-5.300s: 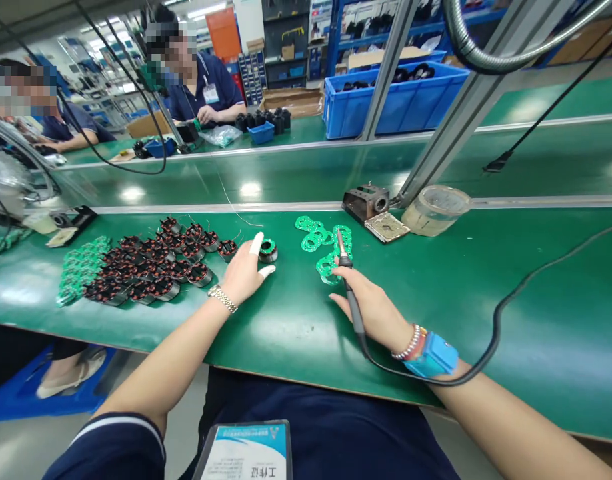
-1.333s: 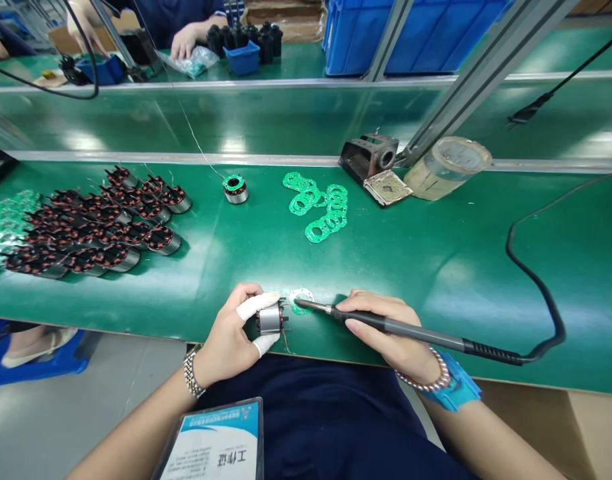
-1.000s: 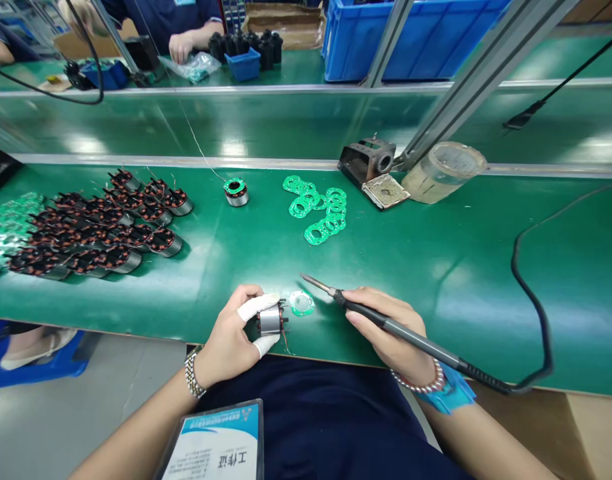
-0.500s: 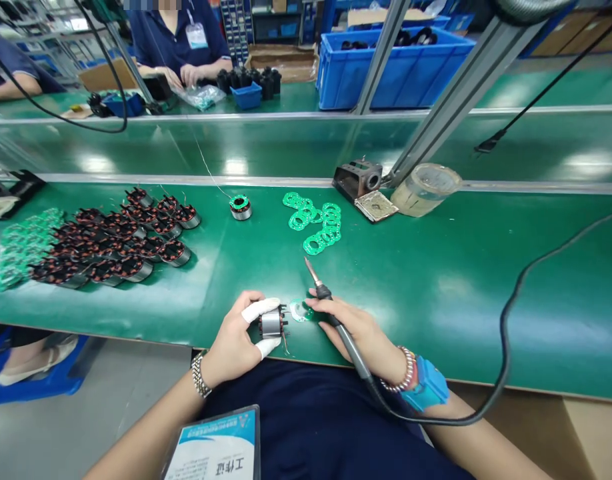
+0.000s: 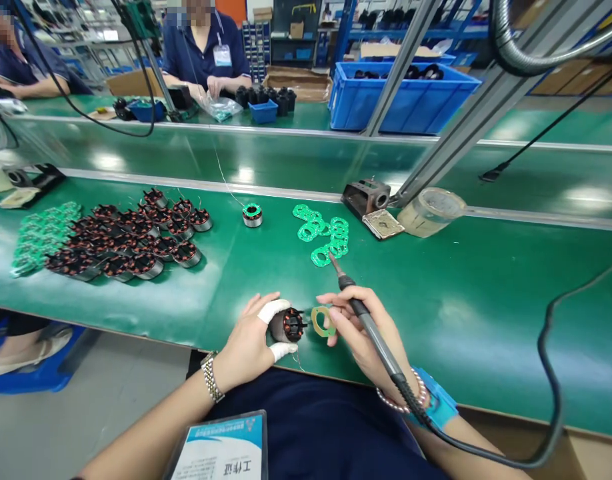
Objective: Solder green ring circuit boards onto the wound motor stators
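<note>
My left hand, with white covers on thumb and forefinger, is closed round a motor stator whose copper windings and black prongs face right. Between the fingertips of my right hand is a ring-shaped circuit board, its tan-green side showing. The same hand also holds a soldering iron, its tip pointing up and away over the table. A small gap separates the board from the stator's prongs. Beyond the hands, more green ring boards lie in an overlapping row. A stator with a board on it stands alone.
Many stators crowd the left of the green table, beside a pile of boards. A soldering iron stand and a round tub stand at the back. The iron's cable loops on the right. A co-worker sits opposite.
My right hand has lifted the ring board off the table and turned it on edge beside the stator. The stator has rotated so its wound end shows more. My head view has shifted slightly.
</note>
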Tool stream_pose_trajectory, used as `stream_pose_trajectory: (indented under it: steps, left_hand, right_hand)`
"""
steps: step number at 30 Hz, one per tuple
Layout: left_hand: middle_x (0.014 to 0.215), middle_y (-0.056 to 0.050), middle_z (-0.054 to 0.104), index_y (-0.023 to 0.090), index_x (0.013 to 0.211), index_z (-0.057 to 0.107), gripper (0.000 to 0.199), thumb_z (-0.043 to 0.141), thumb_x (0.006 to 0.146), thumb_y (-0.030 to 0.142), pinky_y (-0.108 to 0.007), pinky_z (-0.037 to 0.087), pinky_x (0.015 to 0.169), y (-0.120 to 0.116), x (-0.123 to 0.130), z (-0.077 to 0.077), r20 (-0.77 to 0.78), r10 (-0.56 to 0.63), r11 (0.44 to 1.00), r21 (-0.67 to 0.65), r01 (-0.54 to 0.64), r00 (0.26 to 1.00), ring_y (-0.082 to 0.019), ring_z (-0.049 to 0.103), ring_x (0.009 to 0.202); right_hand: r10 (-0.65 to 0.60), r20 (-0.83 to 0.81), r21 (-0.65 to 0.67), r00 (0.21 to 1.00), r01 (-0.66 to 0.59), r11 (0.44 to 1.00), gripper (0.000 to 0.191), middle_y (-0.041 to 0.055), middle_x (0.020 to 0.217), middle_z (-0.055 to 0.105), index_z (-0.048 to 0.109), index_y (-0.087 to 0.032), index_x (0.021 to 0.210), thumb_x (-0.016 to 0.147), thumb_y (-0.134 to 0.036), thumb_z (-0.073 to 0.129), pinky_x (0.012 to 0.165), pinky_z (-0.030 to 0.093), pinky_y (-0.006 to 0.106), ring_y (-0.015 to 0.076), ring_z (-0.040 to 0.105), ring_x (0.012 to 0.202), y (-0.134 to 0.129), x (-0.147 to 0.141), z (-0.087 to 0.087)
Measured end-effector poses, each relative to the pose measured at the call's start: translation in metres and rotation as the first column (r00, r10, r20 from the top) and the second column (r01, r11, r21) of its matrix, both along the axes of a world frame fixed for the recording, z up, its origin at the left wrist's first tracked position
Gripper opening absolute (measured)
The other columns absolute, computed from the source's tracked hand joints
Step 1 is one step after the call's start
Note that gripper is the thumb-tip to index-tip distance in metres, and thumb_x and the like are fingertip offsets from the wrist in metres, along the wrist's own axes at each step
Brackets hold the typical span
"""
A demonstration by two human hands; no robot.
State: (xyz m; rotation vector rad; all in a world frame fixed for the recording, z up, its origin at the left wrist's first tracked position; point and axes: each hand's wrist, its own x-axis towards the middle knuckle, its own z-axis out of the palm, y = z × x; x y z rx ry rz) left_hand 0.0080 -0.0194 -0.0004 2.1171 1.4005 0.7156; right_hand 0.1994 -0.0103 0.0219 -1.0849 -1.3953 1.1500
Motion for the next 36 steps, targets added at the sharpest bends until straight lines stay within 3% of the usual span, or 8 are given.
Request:
stream_pose_trajectory:
  steps: [3, 7, 12, 15, 20, 26, 29, 36]
  left_hand:
    - [0.12, -0.014, 0.055, 0.02, 0.118, 0.044, 0.058, 0.069, 0.065, 0.024, -0.056, 0.03, 0.1, -0.001, -0.002, -0.002, -0.063, 0.041, 0.998, 0.055, -0.038, 0.997, -0.029, 0.045, 0.118]
    - [0.117, -0.015, 0.056, 0.019, 0.116, 0.046, 0.059, 0.071, 0.064, 0.027, -0.056, 0.034, 0.097, -0.002, -0.007, -0.007, -0.098, 0.096, 0.991, 0.104, -0.085, 0.991, -0.03, 0.049, 0.113]
    - [0.111, -0.015, 0.059, 0.017, 0.111, 0.05, 0.06, 0.073, 0.06, 0.038, -0.057, 0.032, 0.098, 0.0, -0.003, -0.008, -0.123, 0.097, 0.991, 0.099, -0.085, 0.988, -0.031, 0.05, 0.111]
    - [0.107, -0.014, 0.06, 0.017, 0.106, 0.052, 0.054, 0.073, 0.061, 0.037, -0.056, 0.031, 0.099, 0.0, 0.001, -0.007, -0.124, 0.101, 0.991, 0.102, -0.089, 0.987, -0.029, 0.051, 0.109]
    - [0.106, -0.013, 0.061, 0.017, 0.106, 0.051, 0.052, 0.072, 0.063, 0.036, -0.056, 0.031, 0.099, -0.002, 0.003, -0.008, -0.111, 0.101, 0.989, 0.119, -0.088, 0.989, -0.029, 0.052, 0.107]
    - [0.107, -0.011, 0.061, 0.018, 0.109, 0.049, 0.05, 0.068, 0.064, 0.026, -0.055, 0.03, 0.1, -0.002, 0.002, -0.009, -0.091, 0.085, 0.992, 0.106, -0.075, 0.992, -0.028, 0.051, 0.108]
    - [0.109, -0.011, 0.06, 0.018, 0.111, 0.049, 0.051, 0.066, 0.063, 0.022, -0.054, 0.03, 0.101, -0.001, 0.001, -0.01, -0.096, 0.075, 0.994, 0.084, -0.067, 0.993, -0.027, 0.051, 0.109]
    - [0.11, -0.011, 0.06, 0.018, 0.112, 0.048, 0.052, 0.067, 0.063, 0.024, -0.054, 0.027, 0.102, -0.001, -0.001, -0.012, -0.109, 0.064, 0.995, 0.077, -0.056, 0.992, -0.028, 0.05, 0.11]
  right_hand:
    - [0.157, -0.073, -0.056, 0.985, -0.161, 0.985, 0.021, 0.0074, 0.103, 0.061, 0.043, -0.024, 0.093, 0.079, -0.027, 0.059, 0.054, 0.056, 0.024, 0.0101, 0.061, 0.061, 0.0, -0.001, 0.006]
    - [0.249, -0.031, -0.016, 0.968, -0.25, 0.968, 0.03, 0.0075, 0.112, 0.058, 0.046, -0.026, 0.096, 0.074, -0.024, 0.066, 0.064, 0.055, 0.024, 0.0122, 0.062, 0.078, 0.004, 0.0, 0.004]
    - [0.262, -0.124, 0.018, 0.957, -0.261, 0.965, 0.033, 0.0048, 0.107, 0.059, 0.044, -0.028, 0.098, 0.074, -0.027, 0.066, 0.083, 0.052, 0.033, 0.0161, 0.061, 0.095, 0.012, -0.007, -0.006]
    - [0.207, -0.197, -0.034, 0.958, -0.217, 0.975, 0.033, 0.0048, 0.107, 0.057, 0.039, -0.029, 0.101, 0.078, -0.03, 0.062, 0.083, 0.052, 0.037, 0.0184, 0.061, 0.097, 0.013, -0.01, -0.012]
    - [0.078, 0.125, 0.044, 0.989, -0.084, 0.996, 0.034, 0.0063, 0.107, 0.057, 0.038, -0.028, 0.108, 0.08, -0.026, 0.058, 0.08, 0.052, 0.035, 0.0183, 0.063, 0.093, 0.01, -0.008, -0.015]
    - [0.203, 0.478, 0.228, 0.854, -0.344, 0.911, 0.04, 0.0041, 0.096, 0.061, 0.045, -0.023, 0.107, 0.073, -0.022, 0.066, 0.076, 0.052, 0.028, 0.0171, 0.063, 0.086, 0.01, -0.014, 0.003]
    - [0.257, 0.497, 0.2, 0.829, -0.398, 0.895, 0.037, 0.0041, 0.094, 0.061, 0.047, -0.022, 0.102, 0.072, -0.023, 0.068, 0.076, 0.051, 0.028, 0.0172, 0.062, 0.085, 0.013, -0.019, 0.004]
    - [0.319, 0.355, 0.251, 0.879, -0.419, 0.873, 0.039, 0.0049, 0.096, 0.057, 0.041, -0.024, 0.104, 0.075, -0.033, 0.065, 0.083, 0.048, 0.033, 0.0183, 0.059, 0.092, 0.021, -0.021, -0.013]
